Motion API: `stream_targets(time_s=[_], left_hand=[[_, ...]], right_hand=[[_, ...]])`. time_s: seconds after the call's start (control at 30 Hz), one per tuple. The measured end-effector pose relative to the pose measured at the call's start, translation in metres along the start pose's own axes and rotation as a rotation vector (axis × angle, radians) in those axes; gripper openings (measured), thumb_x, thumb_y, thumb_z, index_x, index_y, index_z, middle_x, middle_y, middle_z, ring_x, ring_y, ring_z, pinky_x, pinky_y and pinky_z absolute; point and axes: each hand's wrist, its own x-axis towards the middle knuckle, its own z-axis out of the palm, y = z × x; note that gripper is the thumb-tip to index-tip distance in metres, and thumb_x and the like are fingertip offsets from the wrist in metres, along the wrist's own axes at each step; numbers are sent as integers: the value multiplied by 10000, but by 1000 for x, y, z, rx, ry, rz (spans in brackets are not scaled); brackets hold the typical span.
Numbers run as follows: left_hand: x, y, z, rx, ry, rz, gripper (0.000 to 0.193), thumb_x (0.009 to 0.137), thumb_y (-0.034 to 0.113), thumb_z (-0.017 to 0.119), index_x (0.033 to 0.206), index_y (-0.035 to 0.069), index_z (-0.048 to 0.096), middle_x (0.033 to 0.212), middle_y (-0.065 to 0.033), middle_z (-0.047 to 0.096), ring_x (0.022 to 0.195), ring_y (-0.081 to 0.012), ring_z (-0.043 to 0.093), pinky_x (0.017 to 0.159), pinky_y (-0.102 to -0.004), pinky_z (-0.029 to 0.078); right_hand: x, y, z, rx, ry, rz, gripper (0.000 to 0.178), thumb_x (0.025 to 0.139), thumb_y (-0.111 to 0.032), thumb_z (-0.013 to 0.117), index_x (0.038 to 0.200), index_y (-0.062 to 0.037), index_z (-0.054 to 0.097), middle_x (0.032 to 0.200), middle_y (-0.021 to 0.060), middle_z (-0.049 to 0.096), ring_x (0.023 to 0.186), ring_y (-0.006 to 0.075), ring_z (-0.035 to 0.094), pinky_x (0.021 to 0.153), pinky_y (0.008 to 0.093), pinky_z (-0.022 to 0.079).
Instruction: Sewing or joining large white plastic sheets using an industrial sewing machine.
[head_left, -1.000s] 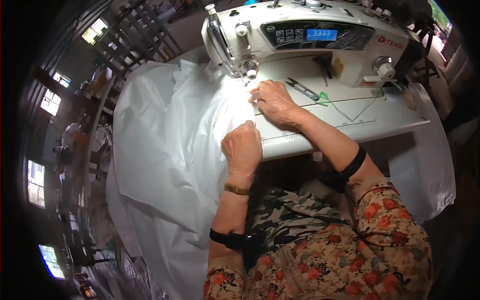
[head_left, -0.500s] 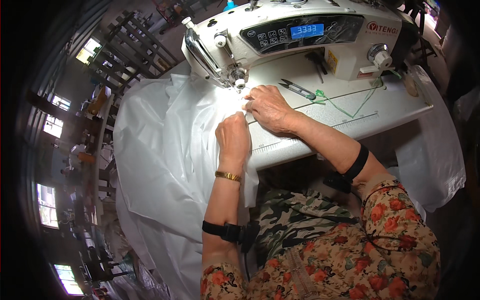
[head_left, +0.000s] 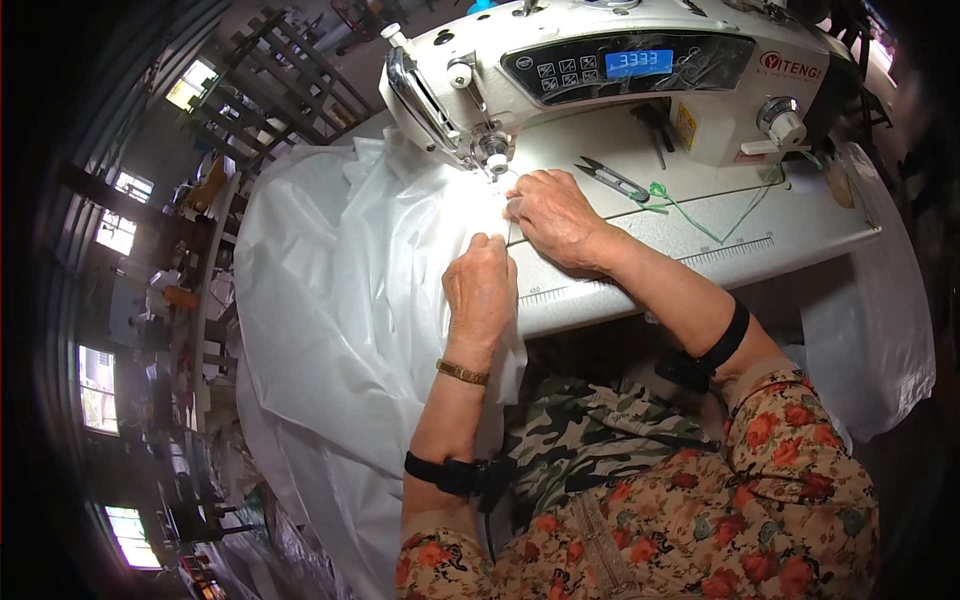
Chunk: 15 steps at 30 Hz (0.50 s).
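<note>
A white, glossy plastic-like sheet (head_left: pixel 330 290) lies bunched under the needle end of a white sewing machine (head_left: pixel 640 20) and hangs over the table's front left. My left hand (head_left: pixel 482 290) is closed on the sheet's right edge, a little nearer to me than the needle. Just right of the needle, my right hand (head_left: pixel 560 220) pinches the edge of the same sheet, fingertips close to the presser foot (head_left: pixel 497 172). Glare from the machine's lamp washes out the stitching spot, and the fingertips partly hide the edge.
Thread snips (head_left: pixel 612 180) lie right of my right hand, beside tangled green thread (head_left: pixel 690 215). A dark tool (head_left: pixel 655 130) rests under the machine arm. The table (head_left: pixel 600 300) has a ruler scale along its front. Another pale sheet (head_left: pixel 870 320) hangs at the right.
The whole view has shifted a little, with the machine now further right. My left hand sits slightly nearer to me from the needle. Both hands keep hold of the sheet.
</note>
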Motion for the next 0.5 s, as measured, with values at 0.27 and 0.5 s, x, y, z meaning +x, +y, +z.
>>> stream_targets(time_s=[0.27,0.5], left_hand=[[6,-5,3,-36,7,30,101,819,44,594,738,-11,569,773,-173,574,704,-362,622,674,-453,502],[17,-14,15,-38,51,-11,73,817,46,617,785,-19,622,789,-172,591,733,-371,615,691,-459,494]], right_hand=[[-2,-6,3,-113,-11,-23,228,905,-140,509,979,-58,708,1060,96,614,1104,238,536,1003,405,350],[2,-8,11,-214,64,-62,208,895,-142,509,922,-34,685,1006,99,628,1054,243,554,957,398,374]])
